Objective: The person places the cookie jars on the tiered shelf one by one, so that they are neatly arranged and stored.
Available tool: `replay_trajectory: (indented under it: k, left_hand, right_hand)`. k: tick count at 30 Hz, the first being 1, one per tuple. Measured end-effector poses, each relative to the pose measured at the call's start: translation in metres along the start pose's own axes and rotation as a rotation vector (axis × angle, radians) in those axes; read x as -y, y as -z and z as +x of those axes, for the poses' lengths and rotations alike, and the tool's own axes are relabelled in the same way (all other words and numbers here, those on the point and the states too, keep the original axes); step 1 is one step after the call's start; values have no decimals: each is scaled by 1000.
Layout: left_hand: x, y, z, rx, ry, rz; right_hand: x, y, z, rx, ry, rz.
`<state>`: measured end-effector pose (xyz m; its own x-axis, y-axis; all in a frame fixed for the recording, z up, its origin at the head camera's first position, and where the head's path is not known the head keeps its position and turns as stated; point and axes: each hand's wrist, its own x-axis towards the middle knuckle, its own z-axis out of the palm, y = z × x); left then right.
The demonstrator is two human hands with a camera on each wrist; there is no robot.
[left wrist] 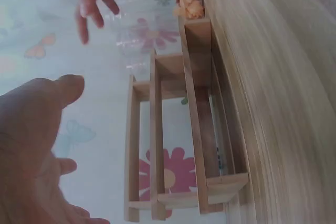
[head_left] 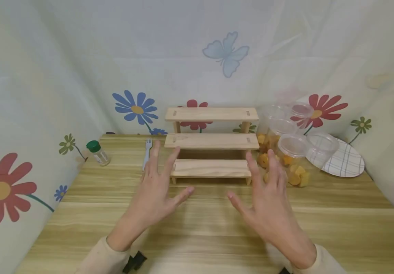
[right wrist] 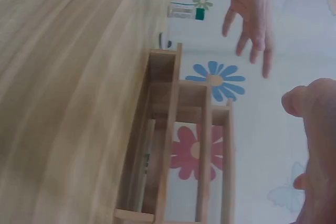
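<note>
A three-step wooden rack (head_left: 212, 141) stands at the back middle of the table, and both wrist views show it from the side. My left hand (head_left: 155, 190) hovers in front of its left end, fingers spread and thumb pointing inward. Across from it, my right hand (head_left: 268, 201) hovers before the right end with its fingers likewise apart. Neither hand holds anything, and a gap lies between the two thumbs. In the left wrist view the left thumb (left wrist: 68, 88) appears apart from the rack.
To the left stand a green-capped shaker bottle (head_left: 98, 153) and a pale blue fork (head_left: 147, 153). Several clear plastic jars (head_left: 293, 146), some with orange and yellow pieces inside, crowd the rack's right side. Beyond them lies a white checked plate (head_left: 347, 160).
</note>
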<state>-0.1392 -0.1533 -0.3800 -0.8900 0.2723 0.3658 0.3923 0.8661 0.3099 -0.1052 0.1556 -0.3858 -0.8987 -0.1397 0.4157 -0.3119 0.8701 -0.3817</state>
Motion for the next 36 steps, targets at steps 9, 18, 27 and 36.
replay_trajectory:
  k: [9, 18, 27, 36]
  left_hand:
    - [32, -3, 12, -123, 40, -335]
    - [59, -25, 20, -107, 167, -579]
    - [76, -46, 22, -32, 283, -711]
    - [82, -61, 27, 29, 334, -697]
  right_hand:
    - [-15, 28, 15, -285, 204, 278]
    - [-46, 59, 19, -546, 259, 560]
    - [-101, 71, 15, -716, 117, 1022]
    - [-147, 68, 13, -712, -126, 1075]
